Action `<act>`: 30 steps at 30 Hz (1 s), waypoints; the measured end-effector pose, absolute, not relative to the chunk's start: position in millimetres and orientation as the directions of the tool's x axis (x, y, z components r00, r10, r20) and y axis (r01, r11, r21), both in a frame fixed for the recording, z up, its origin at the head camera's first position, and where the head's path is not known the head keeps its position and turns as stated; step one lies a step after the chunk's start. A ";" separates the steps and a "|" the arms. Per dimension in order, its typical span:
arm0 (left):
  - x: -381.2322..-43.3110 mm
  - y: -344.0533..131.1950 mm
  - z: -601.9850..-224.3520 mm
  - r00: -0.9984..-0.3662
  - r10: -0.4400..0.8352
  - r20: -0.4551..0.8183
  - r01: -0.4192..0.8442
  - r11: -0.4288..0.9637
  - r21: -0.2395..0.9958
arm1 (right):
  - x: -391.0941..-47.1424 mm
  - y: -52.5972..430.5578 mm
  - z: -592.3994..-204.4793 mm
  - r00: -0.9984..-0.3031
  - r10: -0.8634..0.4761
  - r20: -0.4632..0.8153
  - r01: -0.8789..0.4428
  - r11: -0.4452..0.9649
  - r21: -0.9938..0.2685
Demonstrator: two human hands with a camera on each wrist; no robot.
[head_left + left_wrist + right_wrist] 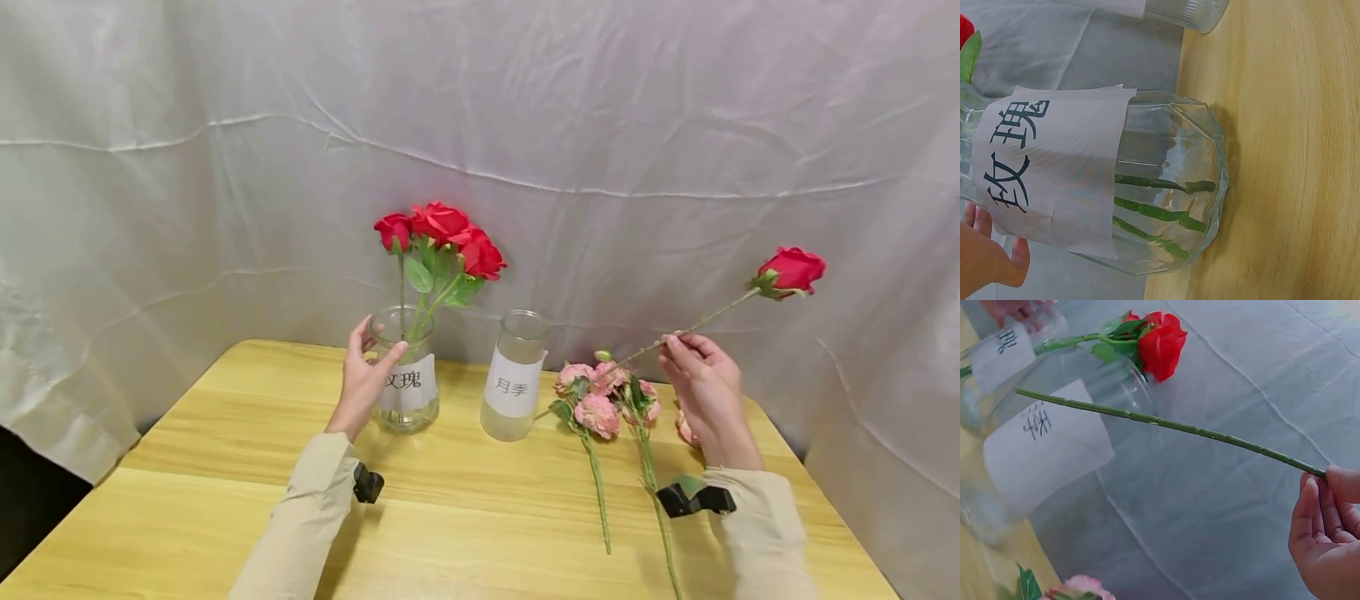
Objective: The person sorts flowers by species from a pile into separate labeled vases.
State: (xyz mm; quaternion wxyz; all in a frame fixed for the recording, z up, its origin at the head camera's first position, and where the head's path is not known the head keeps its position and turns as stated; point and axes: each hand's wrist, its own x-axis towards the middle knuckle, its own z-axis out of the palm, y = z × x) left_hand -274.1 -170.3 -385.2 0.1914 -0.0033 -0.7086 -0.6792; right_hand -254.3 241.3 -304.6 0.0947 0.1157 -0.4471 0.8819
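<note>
My left hand (362, 382) holds the neck of a wide glass vase (411, 422), thumb at the front and fingers round the far side. Three red roses (440, 223) stand in this vase, and their green stem ends (1160, 212) show through its base. On its white label (1054, 169) are black characters. At the right, my right hand (705, 387) pinches the stem of a single red rose (793, 272) between thumb and fingers. That rose slants, its bloom up to the right; the bare stem end (1072, 403) points left, overlapping the second vase in the right wrist view.
A narrower glass vase (507, 425), also labelled, stands between the hands. Several pink flowers (597, 415) lie on the wooden table (465, 542) below my right hand, stems toward the front edge. Grey cloth (600, 100) hangs close behind the table.
</note>
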 end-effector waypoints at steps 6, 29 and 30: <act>-274.0 -170.6 -385.1 -0.929 -0.251 0.271 0.260 0.075 0.963 | -260.7 229.8 -300.1 -0.965 0.090 0.247 -0.247 -0.631 -0.735; -272.9 -170.8 -383.9 -0.927 -0.250 0.279 0.273 0.057 0.960 | -290.8 151.1 -259.3 -0.955 0.130 0.268 -0.294 -0.552 -0.781; -272.9 -170.6 -383.6 -0.927 -0.251 0.280 0.275 0.056 0.960 | -291.9 147.7 -257.7 -0.952 0.136 0.274 -0.303 -0.543 -0.783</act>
